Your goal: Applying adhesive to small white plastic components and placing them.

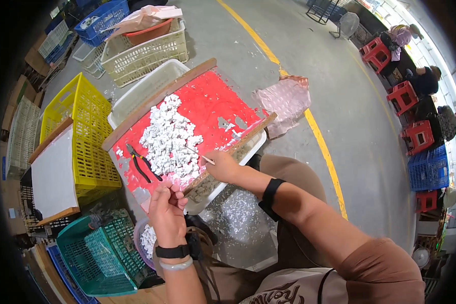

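A heap of small white pieces (169,137) lies on a red board (213,96) with wooden edge strips, tilted in front of me. My right hand (223,166) is closed around a slim tool with a pale handle (207,160); its thin end points at the heap's right side. At the board's near edge, my left hand (167,205) has its fingers curled together. Whatever those fingertips hold is too small to make out. Left of the heap rest pliers (143,163) with black and yellow handles, lying on the board.
A white tub (147,86) sits beneath the board. Yellow crate (93,137), green basket (104,253) and purple basin (141,238) stand at my left. White scraps (238,213) litter the floor below. A pink sheet (286,104) lies right. Farther off, several people sit near red stools (418,137).
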A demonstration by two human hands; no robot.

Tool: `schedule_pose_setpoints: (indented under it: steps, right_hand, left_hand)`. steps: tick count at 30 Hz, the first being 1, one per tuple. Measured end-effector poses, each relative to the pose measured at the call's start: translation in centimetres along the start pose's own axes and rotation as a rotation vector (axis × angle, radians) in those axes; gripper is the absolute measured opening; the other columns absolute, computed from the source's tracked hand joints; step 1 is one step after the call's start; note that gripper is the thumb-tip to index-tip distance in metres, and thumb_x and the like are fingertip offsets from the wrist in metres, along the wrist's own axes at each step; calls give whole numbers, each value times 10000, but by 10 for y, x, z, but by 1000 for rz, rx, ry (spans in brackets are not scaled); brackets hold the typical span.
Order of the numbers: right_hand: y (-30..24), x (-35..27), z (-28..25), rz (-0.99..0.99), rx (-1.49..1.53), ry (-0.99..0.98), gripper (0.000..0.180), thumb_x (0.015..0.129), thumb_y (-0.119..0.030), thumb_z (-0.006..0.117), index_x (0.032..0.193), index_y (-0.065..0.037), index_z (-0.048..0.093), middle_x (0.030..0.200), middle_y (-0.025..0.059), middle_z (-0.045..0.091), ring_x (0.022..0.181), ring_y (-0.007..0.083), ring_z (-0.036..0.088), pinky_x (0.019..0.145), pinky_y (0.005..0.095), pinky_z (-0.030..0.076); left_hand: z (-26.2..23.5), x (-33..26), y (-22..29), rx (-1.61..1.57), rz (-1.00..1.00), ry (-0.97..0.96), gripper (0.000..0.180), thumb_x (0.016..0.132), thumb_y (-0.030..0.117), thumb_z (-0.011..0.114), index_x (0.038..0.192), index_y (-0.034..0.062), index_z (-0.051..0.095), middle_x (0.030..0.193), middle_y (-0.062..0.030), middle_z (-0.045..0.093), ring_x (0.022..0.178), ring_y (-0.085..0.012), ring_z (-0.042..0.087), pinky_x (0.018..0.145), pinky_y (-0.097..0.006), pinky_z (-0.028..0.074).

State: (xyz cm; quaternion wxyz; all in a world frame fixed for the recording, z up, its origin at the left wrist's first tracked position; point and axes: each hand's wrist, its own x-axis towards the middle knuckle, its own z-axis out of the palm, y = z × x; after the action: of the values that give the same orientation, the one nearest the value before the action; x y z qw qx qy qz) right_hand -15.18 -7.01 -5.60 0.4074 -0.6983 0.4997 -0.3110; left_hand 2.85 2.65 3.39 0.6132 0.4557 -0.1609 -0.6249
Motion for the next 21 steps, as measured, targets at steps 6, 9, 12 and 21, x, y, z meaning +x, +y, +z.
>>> schedule_pose_setpoints:
  steps: [6,9,12,21]
  right_hand:
    - [10,16,30,-12,-278,-130,136,740,-76,550,853,-34,610,843,192,596,825,386,594,725,463,470]
    - [4,22,42,13,-396,-199,160,759,-117,591,906,-55,603,930,164,560,853,374,587,741,457,473]
    - [-5,27,48,-7,-486,-262,169,775,-160,617,925,-87,592,978,135,514,867,348,593,736,446,481]
    - [-74,26,-13,436,290,-457,150,800,-149,683,771,-12,629,570,44,567,419,53,451,377,214,313]
  left_hand:
    - [-20,18,-12,-161,-97,209,151,917,116,502,1018,23,563,849,-59,597,711,-130,576,618,-248,518]
    - [-21,24,-12,-162,-99,220,162,912,124,511,1020,15,561,848,-64,594,702,-132,574,604,-249,516]
    - [-28,32,-7,-198,-76,202,163,915,124,502,1020,14,561,852,-65,591,691,-132,571,590,-252,517]
    - [-11,36,-11,202,7,155,217,888,39,559,1092,-36,555,860,-54,586,716,-115,579,632,-242,514]
